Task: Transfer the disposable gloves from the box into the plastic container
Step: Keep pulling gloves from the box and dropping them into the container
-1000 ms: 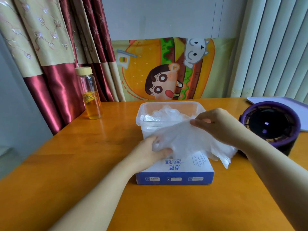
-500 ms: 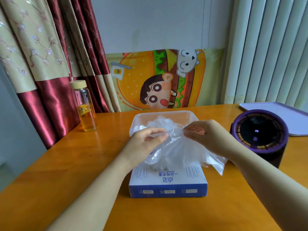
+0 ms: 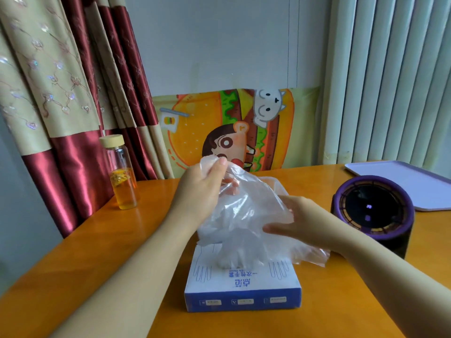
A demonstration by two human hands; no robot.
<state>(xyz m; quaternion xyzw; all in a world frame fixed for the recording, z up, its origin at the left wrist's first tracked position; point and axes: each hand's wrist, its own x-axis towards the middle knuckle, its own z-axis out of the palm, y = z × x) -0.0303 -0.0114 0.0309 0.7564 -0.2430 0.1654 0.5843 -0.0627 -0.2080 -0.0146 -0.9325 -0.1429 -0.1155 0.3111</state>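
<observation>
A white and blue glove box (image 3: 241, 286) lies on the wooden table in front of me. Clear disposable gloves (image 3: 251, 215) hang in a loose bunch above it. My left hand (image 3: 202, 189) pinches the top of the bunch, raised above the table. My right hand (image 3: 297, 223) touches the right side of the bunch lower down, with its fingers stretched out along the plastic. The clear plastic container (image 3: 278, 184) stands behind the box and is almost wholly hidden by the gloves; only a bit of its rim shows.
A glass bottle (image 3: 122, 176) with orange liquid stands at the left. A purple round device (image 3: 373, 213) sits at the right, with a lilac tray (image 3: 410, 179) behind it. Curtains, a cartoon cloth and blinds line the wall.
My left hand has risen with the top of the glove bunch. My right hand has dropped lower along the bunch and its fingers have straightened. The view has tilted upward.
</observation>
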